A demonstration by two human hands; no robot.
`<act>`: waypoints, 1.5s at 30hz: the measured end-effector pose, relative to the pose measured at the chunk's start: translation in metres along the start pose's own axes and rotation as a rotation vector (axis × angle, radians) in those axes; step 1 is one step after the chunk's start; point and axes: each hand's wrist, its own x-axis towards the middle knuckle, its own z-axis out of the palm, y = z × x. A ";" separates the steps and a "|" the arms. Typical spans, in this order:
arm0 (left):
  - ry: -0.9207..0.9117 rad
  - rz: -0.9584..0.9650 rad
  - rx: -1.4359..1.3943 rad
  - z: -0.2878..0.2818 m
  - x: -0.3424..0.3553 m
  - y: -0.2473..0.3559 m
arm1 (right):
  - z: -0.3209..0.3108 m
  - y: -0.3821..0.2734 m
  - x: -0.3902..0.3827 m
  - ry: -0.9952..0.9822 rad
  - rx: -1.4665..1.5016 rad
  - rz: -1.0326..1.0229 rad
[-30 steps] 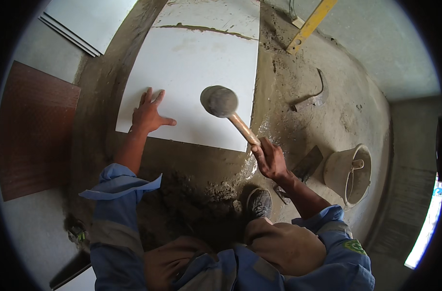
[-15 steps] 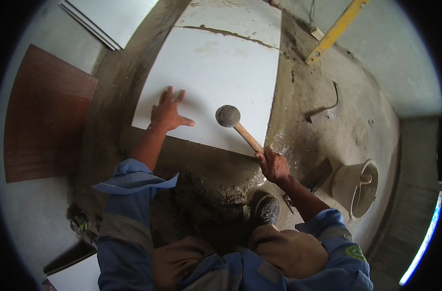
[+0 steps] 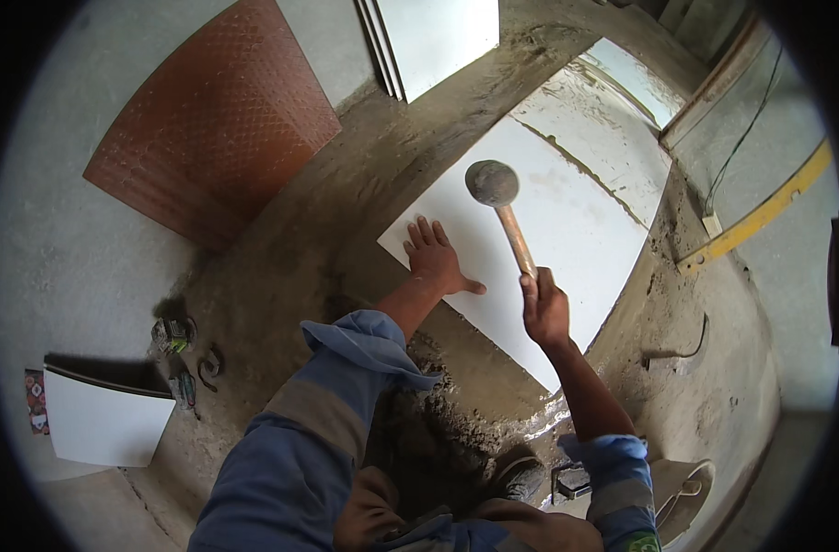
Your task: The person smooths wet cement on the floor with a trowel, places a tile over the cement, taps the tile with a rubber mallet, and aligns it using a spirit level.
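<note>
My right hand (image 3: 545, 311) is closed round the wooden handle of a rubber mallet (image 3: 493, 183). The mallet's round grey head hangs over a large white tile (image 3: 576, 244); I cannot tell whether it touches. Near the tile's left corner my left hand (image 3: 435, 260) lies flat, fingers spread, holding nothing. A mortar-smeared joint separates this tile from another white tile (image 3: 592, 106) beyond it. Wet mortar (image 3: 447, 396) lies in a rough heap along the near edge.
A yellow level (image 3: 755, 221) leans at the right wall. Nearby on the floor is a curved strip (image 3: 700, 340), and a bucket (image 3: 700, 488) sits lower right. To the left are a brown textured sheet (image 3: 221, 120), stacked white tiles (image 3: 442, 41), a white piece (image 3: 106, 419) and small tools (image 3: 173, 336).
The view has turned, so the tiles now slant toward the upper right. The mallet's head has moved farther up over the tile. My left hand stays spread on the tile.
</note>
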 end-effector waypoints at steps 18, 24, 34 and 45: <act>-0.020 0.014 0.022 -0.001 0.008 0.006 | 0.031 0.023 0.026 -0.092 -0.142 0.171; -0.012 -0.017 0.006 0.000 0.005 0.004 | 0.029 0.007 0.025 0.050 0.023 0.050; -0.056 -0.017 0.085 -0.004 0.011 0.015 | 0.032 0.023 0.034 -0.166 -0.178 0.251; -0.005 0.249 0.169 -0.016 0.041 0.022 | 0.000 0.020 0.076 0.201 0.113 0.041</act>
